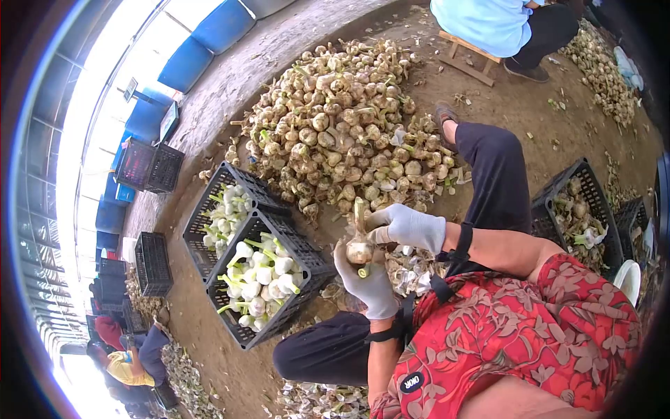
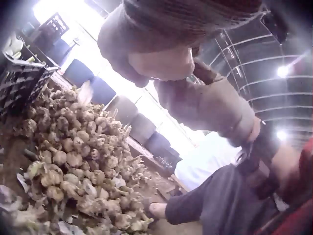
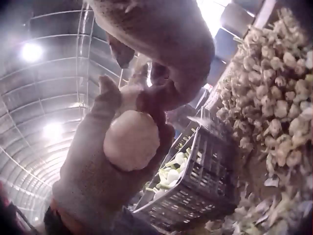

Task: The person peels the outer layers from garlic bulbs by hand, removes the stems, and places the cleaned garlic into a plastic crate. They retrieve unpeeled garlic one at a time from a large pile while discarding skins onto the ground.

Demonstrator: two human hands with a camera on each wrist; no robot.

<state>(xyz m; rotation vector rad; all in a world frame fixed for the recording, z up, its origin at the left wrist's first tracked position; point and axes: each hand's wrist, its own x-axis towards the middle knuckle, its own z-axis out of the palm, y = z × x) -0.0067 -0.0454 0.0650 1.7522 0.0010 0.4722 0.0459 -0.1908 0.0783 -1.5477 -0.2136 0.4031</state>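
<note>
Gloved in pale grey-white, my left hand (image 1: pixel 373 286) holds a garlic bulb (image 1: pixel 359 251) with its stalk upward. From the other side my right hand (image 1: pixel 413 228) pinches at the base of the stalk, close above the bulb. In the right wrist view the left hand (image 3: pixel 93 159) cups the pale bulb (image 3: pixel 131 141), and the right hand (image 3: pixel 159 41) reaches over it from the top. The left wrist view has the left hand (image 2: pixel 171 32) round the bulb (image 2: pixel 164 63), partly hiding it, with the right hand (image 2: pixel 210 105) beside it.
A heap of unpeeled garlic (image 1: pixel 335 126) lies beyond the hands. Black crates hold white bulbs (image 1: pixel 262 279) on the left and husky garlic (image 1: pixel 578 216) on the right. Peelings (image 1: pixel 412 269) lie by my legs. A person in blue (image 1: pixel 485 24) sits on a stool.
</note>
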